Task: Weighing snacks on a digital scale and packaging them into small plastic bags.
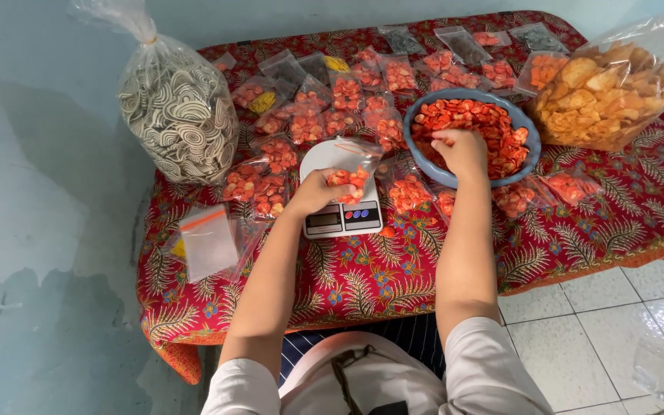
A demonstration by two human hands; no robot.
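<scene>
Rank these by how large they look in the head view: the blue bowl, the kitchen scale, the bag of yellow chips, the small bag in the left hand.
1. bag of yellow chips, cut off by the frame
2. blue bowl, somewhat smaller
3. kitchen scale
4. small bag held by the left hand

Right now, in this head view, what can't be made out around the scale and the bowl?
- Scale display: too small to read; its platform is mostly covered by the small bag that the left hand holds.
- Right hand fingertips: buried among the orange chips in the blue bowl, so whether it grips any is unclear.
- Big bag of yellow crackers: cut off by the right edge.
- Far packets: contents too small to tell.
</scene>
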